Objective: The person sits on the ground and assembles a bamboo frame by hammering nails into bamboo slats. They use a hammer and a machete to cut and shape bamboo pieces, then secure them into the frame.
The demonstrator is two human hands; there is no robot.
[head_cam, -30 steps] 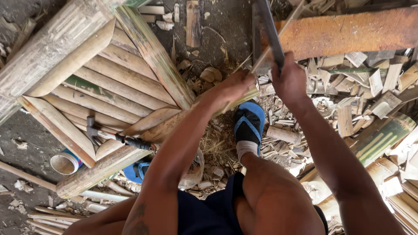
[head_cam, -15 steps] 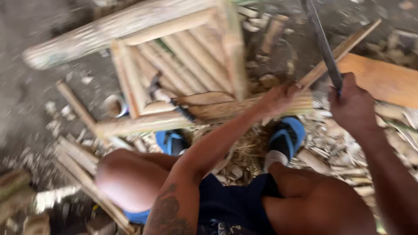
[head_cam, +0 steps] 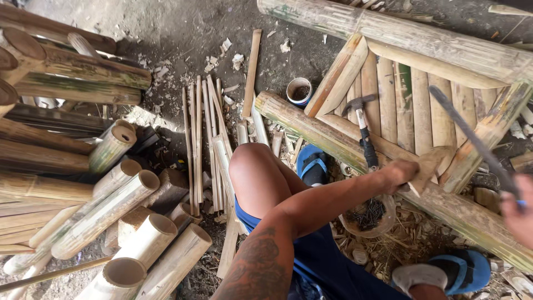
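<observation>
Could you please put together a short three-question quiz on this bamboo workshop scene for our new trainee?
1. True or false: the hammer is held in the left hand.
2. What does the right hand grip? A) a long dark blade B) a paintbrush C) a drill
3. What fills the shallow bowl beneath the left forearm?

Key
1. False: it lies on the bamboo frame; the left hand holds a flat bamboo piece.
2. A
3. Small dark nails.
</observation>
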